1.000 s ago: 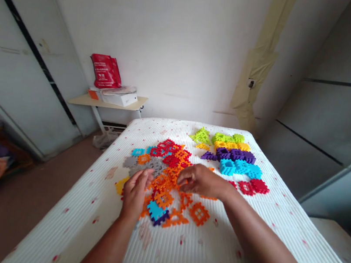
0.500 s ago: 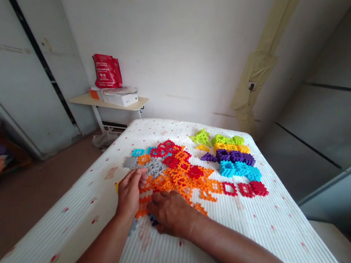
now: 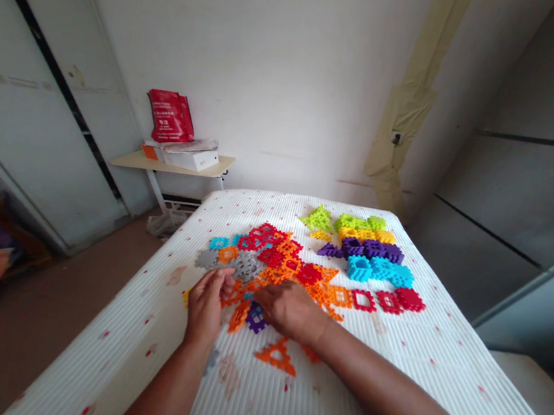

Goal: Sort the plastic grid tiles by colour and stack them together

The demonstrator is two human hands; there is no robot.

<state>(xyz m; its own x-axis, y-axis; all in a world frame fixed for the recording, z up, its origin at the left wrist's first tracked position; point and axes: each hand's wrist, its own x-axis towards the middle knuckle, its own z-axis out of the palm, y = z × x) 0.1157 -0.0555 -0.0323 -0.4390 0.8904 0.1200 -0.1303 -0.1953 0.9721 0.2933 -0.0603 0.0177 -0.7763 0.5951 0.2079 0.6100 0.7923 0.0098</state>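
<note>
Near the front of the white ribbed cover [image 3: 313, 414] lies an orange triangular piece [image 3: 290, 368], flat. Beyond it, a purple window piece [image 3: 257, 317] is just beside the right hand [image 3: 290, 310], whose fingers point down at the mixed heap [image 3: 282, 260]; I cannot tell whether they grasp something. At the heap's left side is the left hand [image 3: 207, 304], its fingers loosely bent (what they hold, if anything, I cannot see). Farther, at right, are the red pieces [image 3: 410, 299], then blue blocks [image 3: 381, 269].
</note>
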